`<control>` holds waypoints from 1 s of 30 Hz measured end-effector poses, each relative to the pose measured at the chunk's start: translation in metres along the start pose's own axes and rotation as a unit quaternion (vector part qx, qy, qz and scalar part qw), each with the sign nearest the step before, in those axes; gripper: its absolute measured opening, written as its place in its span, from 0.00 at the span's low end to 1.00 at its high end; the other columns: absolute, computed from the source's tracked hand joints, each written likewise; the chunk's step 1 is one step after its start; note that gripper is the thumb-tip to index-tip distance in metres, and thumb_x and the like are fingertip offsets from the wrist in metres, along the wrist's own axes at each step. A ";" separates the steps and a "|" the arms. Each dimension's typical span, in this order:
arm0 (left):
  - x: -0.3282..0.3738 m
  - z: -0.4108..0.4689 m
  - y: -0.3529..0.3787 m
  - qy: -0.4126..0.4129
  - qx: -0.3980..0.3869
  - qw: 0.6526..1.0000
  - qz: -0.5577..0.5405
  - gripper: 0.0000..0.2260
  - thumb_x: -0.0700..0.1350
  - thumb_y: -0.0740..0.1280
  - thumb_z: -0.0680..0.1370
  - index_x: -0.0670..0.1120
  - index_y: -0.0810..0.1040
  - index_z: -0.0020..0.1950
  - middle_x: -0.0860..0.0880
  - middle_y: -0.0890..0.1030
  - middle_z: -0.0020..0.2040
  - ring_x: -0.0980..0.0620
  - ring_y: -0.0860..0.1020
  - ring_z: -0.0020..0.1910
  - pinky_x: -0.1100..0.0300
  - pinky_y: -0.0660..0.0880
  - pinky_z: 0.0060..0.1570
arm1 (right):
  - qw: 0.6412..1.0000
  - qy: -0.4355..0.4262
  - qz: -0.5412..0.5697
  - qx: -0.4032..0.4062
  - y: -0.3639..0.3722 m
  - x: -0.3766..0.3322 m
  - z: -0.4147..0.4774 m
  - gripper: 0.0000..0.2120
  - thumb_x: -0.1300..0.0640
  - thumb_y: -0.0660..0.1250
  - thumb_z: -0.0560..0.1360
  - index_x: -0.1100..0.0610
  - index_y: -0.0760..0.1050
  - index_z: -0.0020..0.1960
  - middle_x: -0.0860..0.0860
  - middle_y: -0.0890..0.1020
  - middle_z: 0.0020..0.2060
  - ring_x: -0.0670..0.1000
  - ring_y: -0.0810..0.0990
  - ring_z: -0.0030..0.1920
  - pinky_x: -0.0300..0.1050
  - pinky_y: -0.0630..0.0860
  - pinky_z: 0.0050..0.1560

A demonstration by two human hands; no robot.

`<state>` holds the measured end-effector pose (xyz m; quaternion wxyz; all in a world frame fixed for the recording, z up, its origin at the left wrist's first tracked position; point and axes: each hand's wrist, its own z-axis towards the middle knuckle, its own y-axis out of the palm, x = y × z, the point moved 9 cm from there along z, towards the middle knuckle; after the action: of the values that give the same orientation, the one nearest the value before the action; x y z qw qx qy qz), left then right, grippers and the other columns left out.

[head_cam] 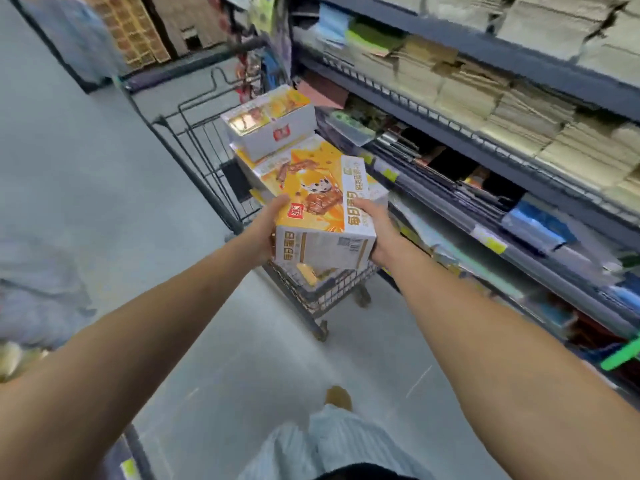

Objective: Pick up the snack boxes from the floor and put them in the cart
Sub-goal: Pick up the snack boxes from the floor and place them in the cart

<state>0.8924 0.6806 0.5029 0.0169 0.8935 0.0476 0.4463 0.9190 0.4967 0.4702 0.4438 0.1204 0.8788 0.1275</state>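
Snack box (323, 216), yellow and white with printed food artwork, is held in the air between both bare hands above the near end of the cart (194, 157). Left hand (268, 226) grips the box's left side, thumb laid along the top face and fingers wrapped beneath; the grip is closed firmly on the carton. Right hand (375, 230) clasps the box's right side, thumb on the upper edge and fingers curled under the base, likewise closed on the carton. Box sits tilted, its barcode end facing the wearer. Cart is a dark wire-frame type standing on a grey floor (86, 174), its near castors visible below the held box. Inside the cart lie further cartons of the same kind: a large yellow-faced box (277, 168) directly behind the held one, and a white-sided box (273, 123) stacked on top toward the far end. Right of the cart, just beside it, runs a dark shelving unit (519, 60) carrying stacks of flattened brown cardboard on its upper levels and mixed flat packets lower down; detail there is blurred. One striped trouser leg and a brown shoe (338, 398) show at the bottom edge.
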 end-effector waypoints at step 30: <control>0.115 0.284 -0.137 -0.159 -0.085 0.979 0.099 0.14 0.55 0.64 0.78 0.47 0.81 0.52 0.44 0.71 0.65 0.43 0.70 0.68 0.49 0.69 0.66 | 0.957 0.019 0.119 0.263 0.143 -0.013 0.259 0.39 0.47 0.76 0.66 0.44 0.63 0.72 0.53 0.77 0.64 0.56 0.81 0.57 0.60 0.79 0.56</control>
<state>1.1783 0.8317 0.4136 0.0556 0.9487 -0.0822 0.3003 1.1501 0.6568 0.3788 0.3613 0.3346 0.8687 -0.0542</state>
